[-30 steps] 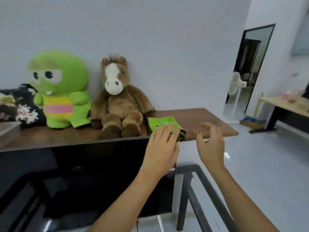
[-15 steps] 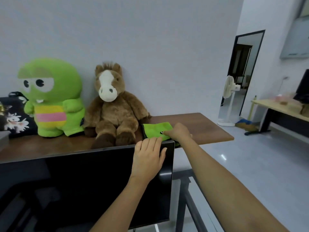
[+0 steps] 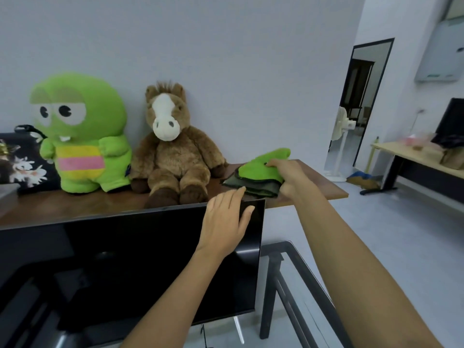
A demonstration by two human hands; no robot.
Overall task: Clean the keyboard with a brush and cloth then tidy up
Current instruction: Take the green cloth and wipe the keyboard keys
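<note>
A bright green cloth [image 3: 261, 167] lies on top of a darker folded cloth [image 3: 253, 185] at the right end of the brown wooden shelf [image 3: 319, 182]. My right hand [image 3: 288, 177] grips the green cloth, whose far corner is lifted off the pile. My left hand [image 3: 226, 222] rests flat with spread fingers on the top right corner of the black monitor [image 3: 125, 259]. No keyboard or brush is in view.
A green plush [image 3: 80, 136] and a brown horse plush [image 3: 170, 149] sit on the shelf left of the cloths. A black floral bag [image 3: 20, 164] stands at far left. A glass-topped table frame [image 3: 296, 280] is below right. A fan [image 3: 341, 136] and desk [image 3: 421, 162] stand beyond.
My right hand reached over to the green cloth, closed on it and raised its far corner. My left hand dropped from the cloth onto the monitor's top corner.
</note>
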